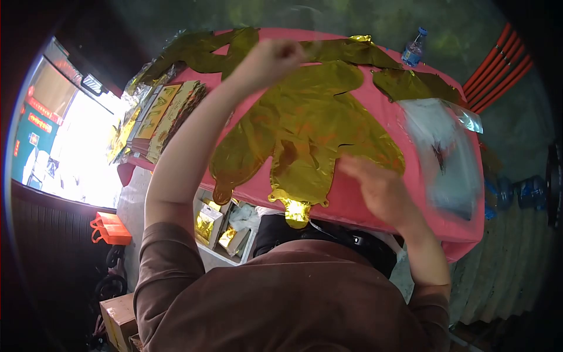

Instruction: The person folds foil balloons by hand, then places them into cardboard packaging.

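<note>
A large flat gold foil sheet with rounded lobes lies on the pink-covered table, its shiny tab hanging at the near edge. My left hand is raised over the upper left part of the foil, its fingers curled in; whether anything is inside them is hidden. Near the foil's lower right lobe is my right hand, blurred, fingers stretched out and holding nothing.
More gold foil pieces lie along the far edge, near a small bottle. Printed packets are stacked at left, clear plastic bags at right. Below the table edge stands a white box; an orange bag is lower left.
</note>
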A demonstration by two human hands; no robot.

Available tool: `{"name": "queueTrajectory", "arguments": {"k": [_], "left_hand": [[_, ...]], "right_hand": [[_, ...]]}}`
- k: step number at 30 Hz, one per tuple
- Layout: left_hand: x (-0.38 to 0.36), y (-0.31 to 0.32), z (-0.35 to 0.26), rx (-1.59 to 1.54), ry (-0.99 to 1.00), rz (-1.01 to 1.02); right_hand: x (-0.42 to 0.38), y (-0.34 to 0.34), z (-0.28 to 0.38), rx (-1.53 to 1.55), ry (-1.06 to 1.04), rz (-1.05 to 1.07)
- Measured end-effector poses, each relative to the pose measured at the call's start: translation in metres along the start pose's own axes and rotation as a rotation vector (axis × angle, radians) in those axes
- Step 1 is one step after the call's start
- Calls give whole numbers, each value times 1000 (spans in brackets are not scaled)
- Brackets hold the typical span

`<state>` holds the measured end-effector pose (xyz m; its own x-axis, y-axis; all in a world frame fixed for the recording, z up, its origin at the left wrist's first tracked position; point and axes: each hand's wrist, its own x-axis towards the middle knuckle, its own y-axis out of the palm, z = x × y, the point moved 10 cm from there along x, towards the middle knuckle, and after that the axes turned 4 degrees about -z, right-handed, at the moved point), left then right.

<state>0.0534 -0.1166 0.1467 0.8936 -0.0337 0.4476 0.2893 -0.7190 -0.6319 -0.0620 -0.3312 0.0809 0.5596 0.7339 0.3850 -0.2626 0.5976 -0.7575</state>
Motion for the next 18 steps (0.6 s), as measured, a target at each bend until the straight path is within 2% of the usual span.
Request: {"name": "queueTrajectory", "arguments": {"k": [1, 2, 3, 5, 7, 8, 10, 12, 14, 16, 17, 18], "left_hand": [[-17, 21, -28, -1, 60, 93], [-34, 43, -48, -49, 110, 169], [-48, 62, -66, -94, 161, 243], [-74, 93, -99, -134, 357, 342], [-90, 112, -112, -234, 296, 389], [-95, 119, -112, -334, 237, 436], [-96, 123, -104, -321, 225, 503], [-96, 122, -88, -309, 209, 573], [-81, 107, -45, -82, 155, 505], [-66, 98, 6, 241, 395, 313], [-66, 97, 24, 239, 390, 314], [-65, 96, 50, 335, 300, 313]], "right_hand": [[1, -17, -15, 162, 132, -139], [7, -21, -10, 162, 136, -136], [15, -48, 4, 86, 63, -339], [16, -68, 15, 12, -17, -536], [21, -48, 24, -252, -122, -383], [16, -48, 17, -251, -122, -380], [5, -33, -17, -298, 2, -125], [-8, -47, -26, -271, 52, -148], [-23, -59, -37, -246, 102, -173], [-39, -72, -60, -206, 263, -217], [-43, -73, -63, -204, 264, -212], [-48, -74, -67, -195, 291, -219]]}}
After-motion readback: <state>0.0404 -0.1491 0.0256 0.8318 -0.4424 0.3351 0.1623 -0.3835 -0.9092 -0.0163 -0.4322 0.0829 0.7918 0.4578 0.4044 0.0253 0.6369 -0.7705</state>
